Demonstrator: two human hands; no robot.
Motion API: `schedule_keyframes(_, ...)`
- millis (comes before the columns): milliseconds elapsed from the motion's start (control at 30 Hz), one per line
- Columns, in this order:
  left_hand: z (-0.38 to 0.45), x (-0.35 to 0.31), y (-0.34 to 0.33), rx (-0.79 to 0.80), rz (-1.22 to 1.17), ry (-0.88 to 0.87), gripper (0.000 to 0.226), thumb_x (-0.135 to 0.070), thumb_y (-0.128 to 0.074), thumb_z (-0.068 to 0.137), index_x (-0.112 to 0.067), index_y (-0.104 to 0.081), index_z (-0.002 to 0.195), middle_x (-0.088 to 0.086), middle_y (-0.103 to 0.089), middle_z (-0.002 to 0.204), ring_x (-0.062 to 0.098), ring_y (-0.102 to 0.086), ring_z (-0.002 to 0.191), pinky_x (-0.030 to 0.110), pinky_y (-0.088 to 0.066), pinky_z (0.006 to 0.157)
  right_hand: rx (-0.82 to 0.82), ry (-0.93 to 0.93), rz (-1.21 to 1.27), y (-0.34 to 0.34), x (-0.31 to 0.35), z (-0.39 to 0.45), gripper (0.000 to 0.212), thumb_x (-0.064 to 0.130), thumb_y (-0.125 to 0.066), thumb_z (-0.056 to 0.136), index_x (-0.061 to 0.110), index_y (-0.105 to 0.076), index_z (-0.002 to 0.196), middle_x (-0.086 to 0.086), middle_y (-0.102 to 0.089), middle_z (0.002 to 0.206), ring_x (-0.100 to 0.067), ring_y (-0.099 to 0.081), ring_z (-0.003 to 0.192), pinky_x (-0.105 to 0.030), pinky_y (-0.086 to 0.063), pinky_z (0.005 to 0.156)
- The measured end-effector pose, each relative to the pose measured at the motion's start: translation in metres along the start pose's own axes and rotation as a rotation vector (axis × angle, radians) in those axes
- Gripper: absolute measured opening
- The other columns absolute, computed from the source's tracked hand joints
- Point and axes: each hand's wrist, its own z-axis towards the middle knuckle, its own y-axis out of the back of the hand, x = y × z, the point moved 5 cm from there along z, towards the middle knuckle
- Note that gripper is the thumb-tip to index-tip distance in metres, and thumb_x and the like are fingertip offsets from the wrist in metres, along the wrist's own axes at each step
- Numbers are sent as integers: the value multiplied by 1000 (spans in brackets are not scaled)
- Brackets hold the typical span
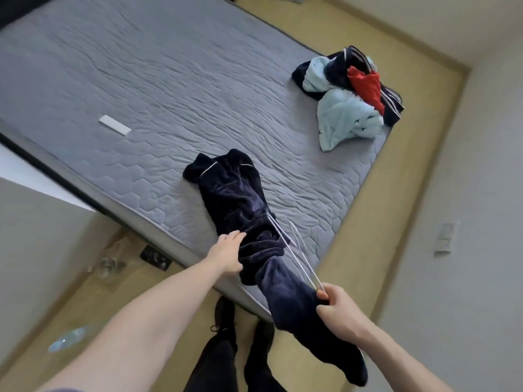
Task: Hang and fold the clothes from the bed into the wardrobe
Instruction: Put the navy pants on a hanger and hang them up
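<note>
Home bedrm: mattress (175, 89), clothes pile (348, 91).

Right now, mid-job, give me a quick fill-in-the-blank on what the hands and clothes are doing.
1. The right hand grips a white ____ along with the navy garment.
2. The left hand rests on the ____ garment.
3. The pile lies on the bed and shows one bright ____ piece.

Missing words: hanger; navy; red
</note>
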Motion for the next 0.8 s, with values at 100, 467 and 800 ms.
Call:
schedule_keyframes(100,25,-15,-13,133,126,36,60,-28,-66,85,-26,-51,143,11,-48,148,30,-38,141,37,-39,113,-14,47,-6,10,2,-1,20,5,-38,58,24,-33,66,16,-35,57,-5,-32,54,-21,-28,48)
schedule_keyframes(467,-27,48,152,-484,-638,21,38,-37,-52,104,-15,-60,75,5,-66,77,29,-65,85,39,-45,76,-360,-323,-179,78,-54,-23,18,-4,-45,75,13,-43,70,-6,-57,67,-23,-48,62,-33,-39,58)
schedule_keyframes(800,-179,-30,271,-621,-822,-444,47,-63,-56,97,-20,-59,77,-14,-51,66,6,-50,61,19,-41,56,-421,-146,-109,100,9,-29,18,0,-56,84,10,-60,98,-4,-65,103,-28,-63,95,-32,-47,77)
